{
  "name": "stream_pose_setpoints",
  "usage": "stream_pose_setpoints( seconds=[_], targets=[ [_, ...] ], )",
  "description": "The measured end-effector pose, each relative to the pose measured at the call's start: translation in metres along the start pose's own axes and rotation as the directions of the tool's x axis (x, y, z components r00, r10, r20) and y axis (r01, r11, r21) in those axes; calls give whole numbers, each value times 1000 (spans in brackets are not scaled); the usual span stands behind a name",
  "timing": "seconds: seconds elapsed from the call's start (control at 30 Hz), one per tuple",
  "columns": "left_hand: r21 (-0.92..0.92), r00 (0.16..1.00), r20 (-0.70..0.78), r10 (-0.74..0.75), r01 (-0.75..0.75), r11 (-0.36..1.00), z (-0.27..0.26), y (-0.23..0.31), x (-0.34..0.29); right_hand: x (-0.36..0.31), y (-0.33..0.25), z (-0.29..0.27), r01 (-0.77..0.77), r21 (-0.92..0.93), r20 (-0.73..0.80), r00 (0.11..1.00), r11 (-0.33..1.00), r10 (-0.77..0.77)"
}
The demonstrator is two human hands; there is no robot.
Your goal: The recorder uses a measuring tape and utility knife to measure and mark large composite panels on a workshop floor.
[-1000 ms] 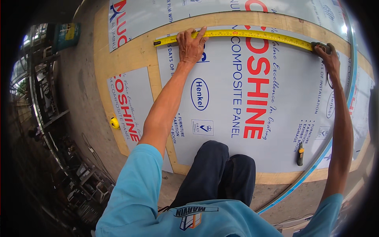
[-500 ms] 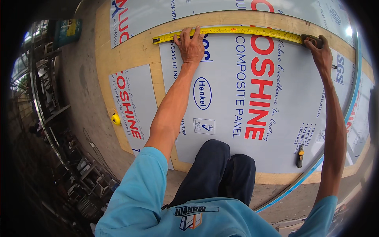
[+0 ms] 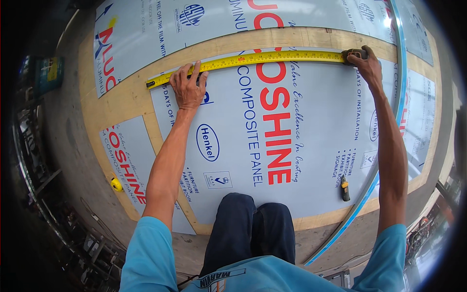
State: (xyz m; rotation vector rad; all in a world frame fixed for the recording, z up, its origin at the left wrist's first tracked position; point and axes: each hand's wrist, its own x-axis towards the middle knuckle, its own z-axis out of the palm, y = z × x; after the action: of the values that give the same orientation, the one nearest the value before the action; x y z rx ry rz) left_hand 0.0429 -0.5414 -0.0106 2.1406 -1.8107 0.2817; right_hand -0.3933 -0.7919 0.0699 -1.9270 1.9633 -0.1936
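Note:
A yellow tape measure blade (image 3: 272,56) is stretched along the far edge of a grey, film-covered panel (image 3: 326,121) printed in red and blue. Near the blade's hooked left end, my left hand (image 3: 188,90) has its fingers bent over the blade, holding it down. At the other end, my right hand (image 3: 368,70) grips the dark tape measure case (image 3: 354,56), its fingers wrapped round it. On the panel's near right part lies a utility knife (image 3: 345,189) with a dark handle and yellow slider.
A plywood board (image 3: 121,100) shows under and between the panels. A blue-edged metal strip (image 3: 403,73) crosses the right side. At the left lie a smaller printed panel (image 3: 127,151) and a small yellow case (image 3: 116,184). A dark green bucket (image 3: 49,73) stands far left.
My view has shifted, so the panel, tape and both hands sit farther left and lower in it. Both hands stay on the stretched tape.

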Motion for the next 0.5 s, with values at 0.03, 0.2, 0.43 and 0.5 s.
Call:
stream_pose_setpoints(
  seconds=[0.03, 0.2, 0.43, 0.5],
  targets=[
    [-9, 1000, -2, 0, 0, 1000, 0, 1, 0, 2, 2, -5, -2, -8, -5, 1000, 1000, 2],
    [18, 999, 22, 49, -49, 999, -1, 6, 5, 9, 1, -4, -19, 5, 70, 997, 1000, 19],
    [-87, 992, 128, 19, -8, 996, 13, 100, 22, 8, 9, 2, -10, 138, 133, 991, 990, -9],
    [-75, 988, 151, 25, -14, 997, 11, 102, 18, 8, 16, 2, 85, 109, 154, 983, 990, -102]
  ],
)
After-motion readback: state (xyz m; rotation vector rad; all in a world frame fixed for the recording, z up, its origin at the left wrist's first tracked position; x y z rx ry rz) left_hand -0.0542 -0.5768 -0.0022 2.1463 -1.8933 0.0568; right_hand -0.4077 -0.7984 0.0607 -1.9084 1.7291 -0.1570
